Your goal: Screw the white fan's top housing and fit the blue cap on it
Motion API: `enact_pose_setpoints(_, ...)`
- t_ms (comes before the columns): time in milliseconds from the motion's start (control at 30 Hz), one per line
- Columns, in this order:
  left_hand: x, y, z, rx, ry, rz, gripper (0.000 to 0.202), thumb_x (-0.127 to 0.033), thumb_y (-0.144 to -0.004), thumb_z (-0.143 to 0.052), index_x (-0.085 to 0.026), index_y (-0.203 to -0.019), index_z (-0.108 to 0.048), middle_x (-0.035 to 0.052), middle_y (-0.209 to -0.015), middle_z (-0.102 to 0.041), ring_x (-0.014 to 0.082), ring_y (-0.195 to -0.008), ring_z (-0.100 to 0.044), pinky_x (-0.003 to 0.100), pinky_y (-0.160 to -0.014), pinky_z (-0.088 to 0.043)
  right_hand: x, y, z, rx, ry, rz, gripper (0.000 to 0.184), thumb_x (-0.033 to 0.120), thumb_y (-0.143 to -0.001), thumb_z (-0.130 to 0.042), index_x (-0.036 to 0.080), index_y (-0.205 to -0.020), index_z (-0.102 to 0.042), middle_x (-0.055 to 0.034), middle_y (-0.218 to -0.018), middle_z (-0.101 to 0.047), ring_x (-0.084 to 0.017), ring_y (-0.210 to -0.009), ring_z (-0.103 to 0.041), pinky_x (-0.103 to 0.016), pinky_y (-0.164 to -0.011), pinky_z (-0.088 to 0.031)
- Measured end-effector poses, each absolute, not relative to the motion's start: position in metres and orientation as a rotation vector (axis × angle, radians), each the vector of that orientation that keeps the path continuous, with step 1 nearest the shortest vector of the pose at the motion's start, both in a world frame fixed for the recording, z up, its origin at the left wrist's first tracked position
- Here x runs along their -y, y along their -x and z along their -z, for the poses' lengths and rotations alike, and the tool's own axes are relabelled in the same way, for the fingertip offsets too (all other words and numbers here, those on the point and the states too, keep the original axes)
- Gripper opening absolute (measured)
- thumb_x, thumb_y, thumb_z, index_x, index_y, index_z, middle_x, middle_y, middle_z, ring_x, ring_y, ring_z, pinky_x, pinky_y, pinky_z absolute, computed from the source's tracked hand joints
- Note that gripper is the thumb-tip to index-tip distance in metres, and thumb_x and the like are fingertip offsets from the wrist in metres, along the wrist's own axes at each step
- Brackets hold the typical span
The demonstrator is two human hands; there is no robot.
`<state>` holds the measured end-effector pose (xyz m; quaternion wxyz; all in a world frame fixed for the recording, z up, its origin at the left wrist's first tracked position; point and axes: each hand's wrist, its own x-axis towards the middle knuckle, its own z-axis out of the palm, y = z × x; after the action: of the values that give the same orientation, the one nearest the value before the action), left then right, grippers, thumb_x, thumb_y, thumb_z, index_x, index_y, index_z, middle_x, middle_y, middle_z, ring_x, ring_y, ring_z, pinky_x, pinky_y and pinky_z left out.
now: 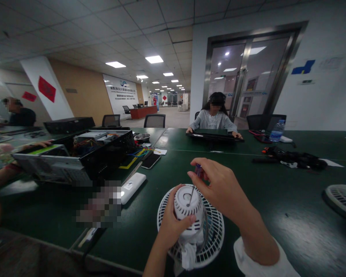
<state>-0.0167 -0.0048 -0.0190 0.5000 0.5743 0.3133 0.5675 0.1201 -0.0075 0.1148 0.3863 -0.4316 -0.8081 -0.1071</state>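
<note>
A white electric fan [216,246] lies face down on the green table, its round grille beneath and its motor housing on top. My left hand [173,227] wraps round the motor housing [187,202], thumb on the near side. In my right hand [219,181] is a screwdriver [198,169], pinched by its purple handle. Its thin shaft slants down, with the tip at a small hole in the top of the housing. Whether a screw sits in that hole, I cannot tell.
An opened computer case [106,154] stands at the left, with another person's arm beside it. A white power bank [133,188] and a phone [151,161] lie nearer. Across the table a person holds a black panel [215,137]. Another fan grille [344,198], a water bottle [277,130] and black straps [296,157] are at the right.
</note>
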Motion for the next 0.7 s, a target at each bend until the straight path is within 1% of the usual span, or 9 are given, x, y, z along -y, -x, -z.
enact_pose_setpoints(100,0.005,0.016,0.020,-0.774,-1.374,-1.402,0.072,-0.031,-0.059,-0.073,-0.019,-0.122,-0.040,0.0102,-0.125,-0.050,0.0298,-0.116,-0.047,0.044,-0.102,-0.033,0.008,-0.121,-0.115,2.061,1.076,0.292,0.007,0.019,-0.081,-0.051,0.016,-0.088,-0.054,-0.0065,-0.081,-0.065,-0.017,-0.072,-0.060,-0.029,-0.064,-0.046)
enact_pose_setpoints(233,0.005,0.016,0.020,-0.783,-1.384,-1.382,0.074,-0.033,-0.059,-0.073,-0.019,-0.123,-0.038,0.0107,-0.124,-0.049,0.0299,-0.117,-0.046,0.044,-0.103,-0.031,0.009,-0.122,-0.114,2.062,1.068,0.288,0.009,0.019,-0.082,-0.051,0.016,-0.089,-0.054,-0.0065,-0.082,-0.064,-0.017,-0.072,-0.060,-0.029,-0.065,-0.046)
enact_pose_setpoints(333,0.005,0.016,0.020,-0.808,-1.392,-1.390,0.074,-0.035,-0.059,-0.073,-0.019,-0.123,-0.039,0.0107,-0.125,-0.048,0.0305,-0.118,-0.044,0.045,-0.104,-0.029,0.009,-0.124,-0.116,2.030,1.064,0.273,0.011,0.022,-0.083,-0.050,0.017,-0.091,-0.054,-0.0051,-0.079,-0.063,-0.016,-0.070,-0.059,-0.028,-0.063,-0.045)
enact_pose_setpoints(467,0.006,0.017,0.018,-0.825,-1.390,-1.382,0.075,-0.037,-0.058,-0.074,-0.020,-0.123,-0.040,0.0099,-0.126,-0.049,0.0300,-0.117,-0.046,0.042,-0.103,-0.032,-0.001,-0.138,-0.118,1.856,1.104,0.252,0.015,0.029,-0.083,-0.051,0.017,-0.092,-0.054,-0.0027,-0.074,-0.061,-0.014,-0.064,-0.058,-0.026,-0.058,-0.043)
enact_pose_setpoints(533,0.007,0.017,0.018,-0.814,-1.375,-1.380,0.074,-0.036,-0.058,-0.074,-0.019,-0.123,-0.040,0.0102,-0.126,-0.050,0.0294,-0.116,-0.047,0.041,-0.102,-0.033,-0.017,-0.150,-0.115,1.790,1.192,0.199,0.016,0.031,-0.082,-0.054,0.017,-0.091,-0.054,-0.0016,-0.074,-0.061,-0.014,-0.064,-0.058,-0.026,-0.059,-0.044)
enact_pose_setpoints(600,0.006,0.016,0.019,-0.796,-1.342,-1.388,0.074,-0.034,-0.058,-0.074,-0.019,-0.122,-0.040,0.0108,-0.125,-0.051,0.0292,-0.115,-0.048,0.042,-0.102,-0.034,-0.039,-0.164,-0.106,1.792,1.378,0.097,0.017,0.032,-0.081,-0.055,0.018,-0.090,-0.054,-0.0007,-0.076,-0.061,-0.014,-0.064,-0.059,-0.027,-0.062,-0.044)
enact_pose_setpoints(633,0.006,0.016,0.019,-0.790,-1.331,-1.395,0.074,-0.034,-0.058,-0.075,-0.019,-0.122,-0.041,0.0109,-0.125,-0.051,0.0292,-0.115,-0.049,0.042,-0.101,-0.035,-0.052,-0.170,-0.100,1.816,1.510,0.037,0.016,0.032,-0.082,-0.054,0.018,-0.090,-0.053,-0.0006,-0.078,-0.062,-0.014,-0.068,-0.059,-0.027,-0.064,-0.045)
enact_pose_setpoints(700,0.006,0.015,0.021,-0.790,-1.326,-1.417,0.073,-0.033,-0.057,-0.075,-0.019,-0.121,-0.042,0.0107,-0.125,-0.051,0.0291,-0.115,-0.049,0.041,-0.101,-0.035,-0.076,-0.181,-0.082,1.848,1.637,-0.017,0.013,0.029,-0.080,-0.057,0.017,-0.085,-0.055,-0.0022,-0.078,-0.062,-0.016,-0.073,-0.060,-0.029,-0.068,-0.046)
